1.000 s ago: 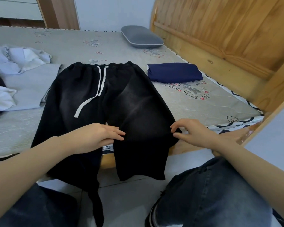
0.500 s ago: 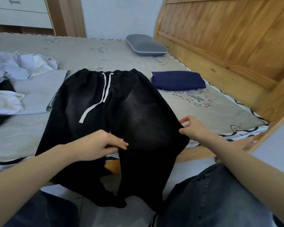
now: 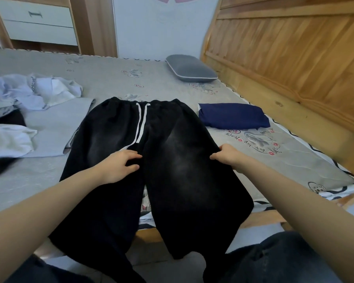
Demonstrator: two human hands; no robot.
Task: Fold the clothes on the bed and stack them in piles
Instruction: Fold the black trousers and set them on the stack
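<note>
Black drawstring pants [image 3: 178,160] lie flat on the bed [image 3: 274,160], waistband away from me, both legs hanging over the near edge. My left hand [image 3: 119,167] grips the fabric at the crotch, between the two legs, beside the white drawstring [image 3: 140,123]. My right hand [image 3: 227,156] pinches the outer edge of the right leg. A folded navy garment [image 3: 233,116] sits on the bed to the right of the pants. Unfolded white and pale blue clothes [image 3: 29,92] are heaped at the left, with a light grey piece [image 3: 59,127] lying flat next to the pants.
A grey pillow [image 3: 190,68] rests at the far side by the wooden headboard [image 3: 284,58]. A white drawer unit [image 3: 37,23] stands beyond the bed. My jeans-clad knees [image 3: 274,258] are at the bottom, close to the wooden bed frame.
Both hands slid up the pants toward the waistband, pulling the legs further onto the bed. The view tilted up and moved closer.
</note>
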